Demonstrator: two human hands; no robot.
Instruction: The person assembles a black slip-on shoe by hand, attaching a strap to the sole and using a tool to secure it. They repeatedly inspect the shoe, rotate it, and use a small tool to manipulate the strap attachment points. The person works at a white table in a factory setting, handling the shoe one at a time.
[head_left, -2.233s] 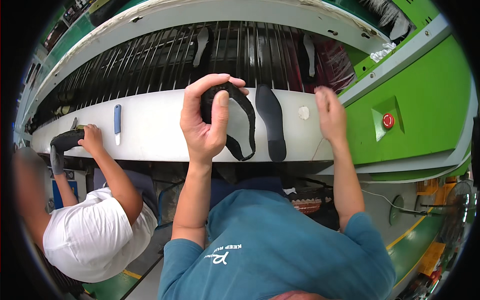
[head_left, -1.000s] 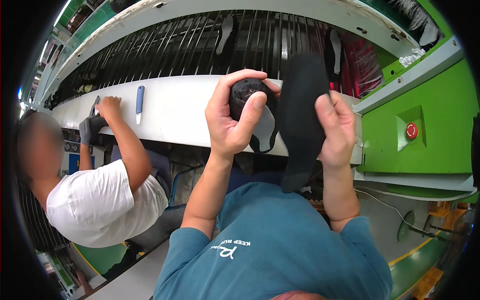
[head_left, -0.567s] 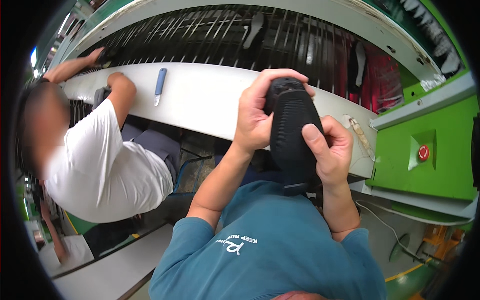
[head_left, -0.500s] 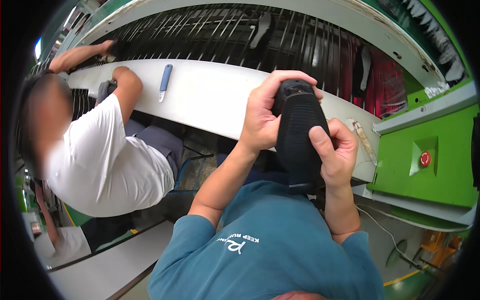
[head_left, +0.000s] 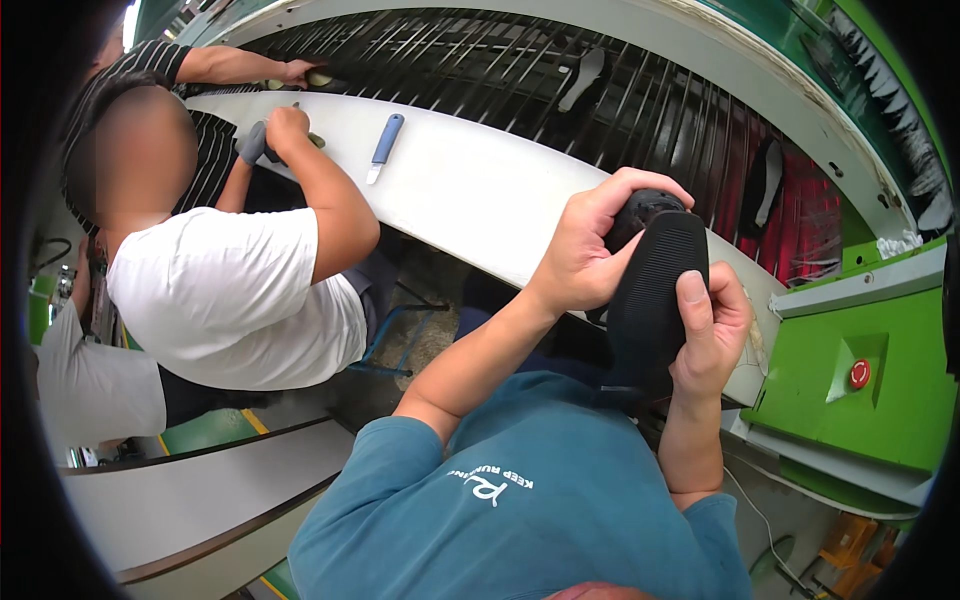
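Both hands hold a black shoe in front of my chest, its ribbed sole turned up toward me. My left hand is wrapped around one end, where a dark rounded part shows between thumb and fingers. On the other side, my right hand grips the shoe with the thumb laid on the sole's edge and the fingers curled behind. Most of the shoe's upper is hidden beneath the sole. Beyond my left hand, a blue-handled knife with a short blade lies on the white ledge.
Behind the ledge runs a rack of metal bars carrying dark shoes. A person in a white shirt works close on my left, another person beyond. At right stands a green machine panel with a red button.
The view has swung, shifting the ledge and knife rightward in the picture. My hands and the shoe sit farther right and slightly lower, grip kept. The white-shirted person's arm and head have moved.
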